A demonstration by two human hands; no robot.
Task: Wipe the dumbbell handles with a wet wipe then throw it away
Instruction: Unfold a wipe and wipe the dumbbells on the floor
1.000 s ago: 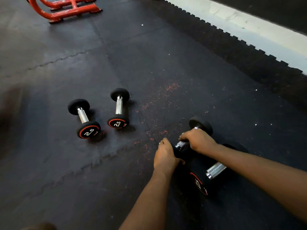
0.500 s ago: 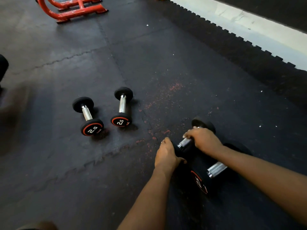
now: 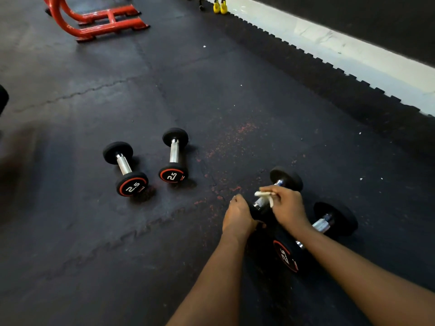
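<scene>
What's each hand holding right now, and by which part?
Left hand grips the dumbbell by its near head. Right hand pinches the bunched wet wipe, over the handle.

The held dumbbell (image 3: pixel 286 178) has matt black rubbery heads and a bright, knurled metal handle (image 3: pixel 259 204), over which lies a pale, limp, crumpled wet wipe (image 3: pixel 262 194). The other dumbbells (image 3: pixel 174 152), just right of it and well to its left, show the same dull heads and shiny bars. Under it the floor mats (image 3: pixel 211 90) are matt, grainy black rubber flecked red; far beyond it a red frame (image 3: pixel 98 22) is glossy painted metal.
</scene>
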